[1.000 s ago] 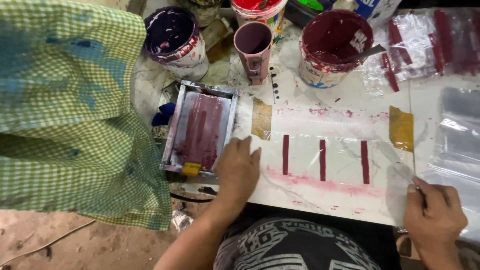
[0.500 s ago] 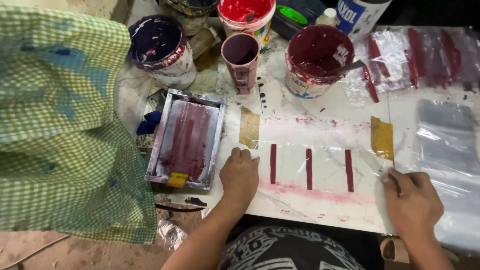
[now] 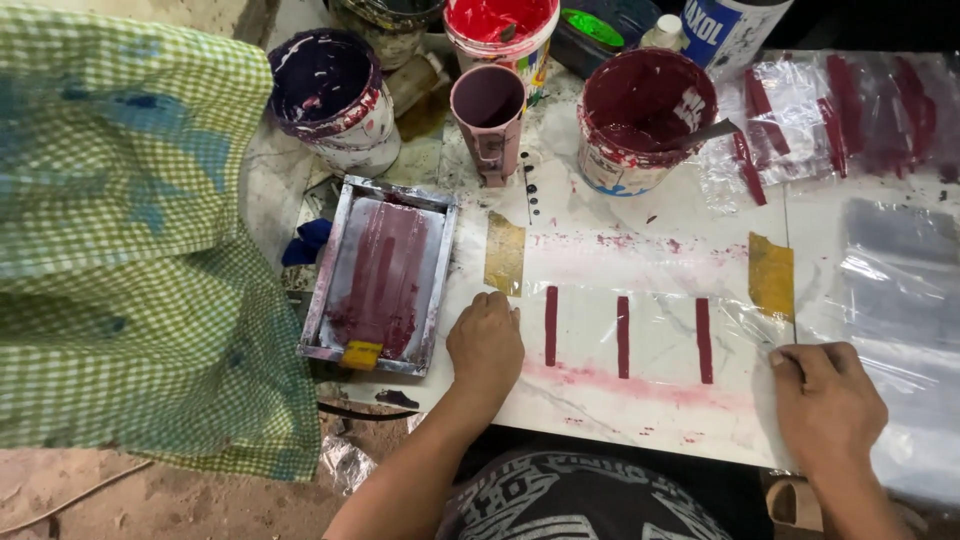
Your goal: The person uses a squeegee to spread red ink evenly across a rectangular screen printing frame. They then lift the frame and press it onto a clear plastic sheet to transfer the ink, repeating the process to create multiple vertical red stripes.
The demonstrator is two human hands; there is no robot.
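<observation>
A clear plastic sheet (image 3: pixel 660 335) lies flat on the white work board (image 3: pixel 640 415), printed with three short dark red bars (image 3: pixel 623 336). My left hand (image 3: pixel 486 345) rests palm down on the sheet's left edge, fingers together. My right hand (image 3: pixel 828 395) presses on the sheet's right edge, near a yellow tape tab (image 3: pixel 771 275). A second tape tab (image 3: pixel 505 253) sits just above my left hand. Neither hand holds anything.
A metal-framed printing screen (image 3: pixel 382 275) stained maroon lies left of the board. Behind stand paint tubs: dark purple (image 3: pixel 335 95), red (image 3: pixel 500 30), maroon (image 3: pixel 645 115), plus a pink cup (image 3: pixel 489 120). Printed plastic sheets (image 3: pixel 830 115) pile at back right. Green checked cloth (image 3: pixel 130 250) hangs at left.
The view has shifted slightly. My right hand has slid up along the sheet's right edge. My left hand stays pressed on the left edge.
</observation>
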